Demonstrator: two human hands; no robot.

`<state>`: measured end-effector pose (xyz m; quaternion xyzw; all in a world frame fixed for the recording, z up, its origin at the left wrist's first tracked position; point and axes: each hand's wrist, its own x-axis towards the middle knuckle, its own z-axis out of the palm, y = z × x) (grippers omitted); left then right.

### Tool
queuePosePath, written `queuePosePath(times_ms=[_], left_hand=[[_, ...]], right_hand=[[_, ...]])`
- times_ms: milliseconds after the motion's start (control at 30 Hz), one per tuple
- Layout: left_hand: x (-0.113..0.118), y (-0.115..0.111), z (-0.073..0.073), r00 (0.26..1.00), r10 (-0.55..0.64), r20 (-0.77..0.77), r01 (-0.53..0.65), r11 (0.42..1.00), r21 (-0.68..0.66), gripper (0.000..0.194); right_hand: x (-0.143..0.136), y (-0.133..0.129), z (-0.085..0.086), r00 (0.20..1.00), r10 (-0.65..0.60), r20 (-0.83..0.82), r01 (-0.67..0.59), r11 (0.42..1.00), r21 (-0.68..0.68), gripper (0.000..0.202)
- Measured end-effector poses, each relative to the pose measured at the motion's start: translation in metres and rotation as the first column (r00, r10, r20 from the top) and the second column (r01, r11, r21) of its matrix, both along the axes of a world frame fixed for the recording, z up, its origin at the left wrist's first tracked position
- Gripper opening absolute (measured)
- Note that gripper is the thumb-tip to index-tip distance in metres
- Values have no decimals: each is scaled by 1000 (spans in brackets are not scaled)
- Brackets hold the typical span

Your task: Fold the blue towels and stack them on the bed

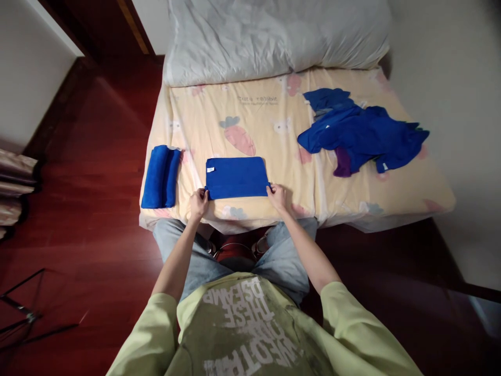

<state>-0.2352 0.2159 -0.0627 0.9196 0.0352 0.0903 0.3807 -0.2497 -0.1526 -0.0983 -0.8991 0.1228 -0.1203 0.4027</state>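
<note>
A blue towel (237, 177) lies flat as a neat rectangle on the bed in front of me, with a small white tag at its upper left. My left hand (199, 202) pinches its near left corner. At the near right corner, my right hand (277, 196) grips the edge between thumb and fingers. To the left sits a stack of folded blue towels (159, 177). A loose heap of crumpled blue cloths (364, 133) lies to the right, with a purple cloth (343, 162) poking out at its near side.
The bed's patterned sheet (203, 120) spreads beneath everything. A large grey-white rolled quilt (274, 39) lies along the far side. Black stand legs (29, 316) are on the floor at lower left, below a curtain (18, 183). A wall rises on the right.
</note>
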Motion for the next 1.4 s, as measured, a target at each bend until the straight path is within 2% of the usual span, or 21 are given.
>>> queuePosePath(times_ms=[267, 367, 433, 500, 567, 633, 733, 900, 967, 1100, 1167, 1233, 1300, 1400], left_hand=[[-2, -4, 2, 1000, 18, -26, -19, 1000, -20, 23], [-4, -2, -2, 998, 26, 60, -28, 999, 28, 23], [-4, 0, -5, 989, -40, 146, 26, 995, 93, 20], [-3, 3, -10, 963, -211, 170, 189, 972, 140, 23], [-1, 5, -12, 903, -401, 150, 382, 913, 144, 30], [1, 7, -12, 855, -501, 134, 486, 864, 128, 36], [2, 10, -6, 840, -532, 107, 517, 845, 138, 38], [1, 5, 2, 823, -564, 69, 541, 815, 208, 54], [4, 1, 1, 846, -527, 74, 503, 838, 212, 51], [6, -1, 1, 886, -456, 86, 432, 879, 204, 45], [0, 5, 3, 871, -485, 77, 463, 863, 201, 47], [-10, 14, 4, 832, -552, 54, 535, 825, 182, 49], [-21, 23, 3, 803, -594, 49, 586, 802, 115, 52], [-33, 27, -2, 842, -531, 99, 537, 841, -58, 55]], right_hand=[[-3, 8, 4, 1000, -21, 10, 22, 999, -44, 33], [-7, 9, 4, 999, -19, 43, 22, 998, -65, 28], [-10, 8, 4, 995, -4, 98, 16, 993, -120, 28], [-12, 6, 3, 988, 77, 137, -49, 979, -198, 30], [-13, 3, 3, 966, 228, 124, -188, 944, -271, 35], [-12, -1, 4, 917, 384, 102, -339, 890, -305, 41], [-11, -10, 11, 851, 507, 138, -450, 839, -306, 44], [-14, -17, 27, 805, 587, 90, -529, 777, -340, 51], [-12, -15, 29, 809, 582, 81, -526, 779, -342, 52], [-9, -9, 23, 849, 494, 186, -440, 857, -268, 45], [-14, -8, 23, 852, 473, 225, -424, 875, -232, 46], [-25, -10, 25, 835, 503, 224, -457, 860, -228, 44], [-39, -12, 28, 815, 540, 210, -498, 838, -222, 39], [-53, -13, 30, 839, 506, 199, -480, 861, -167, 37]])
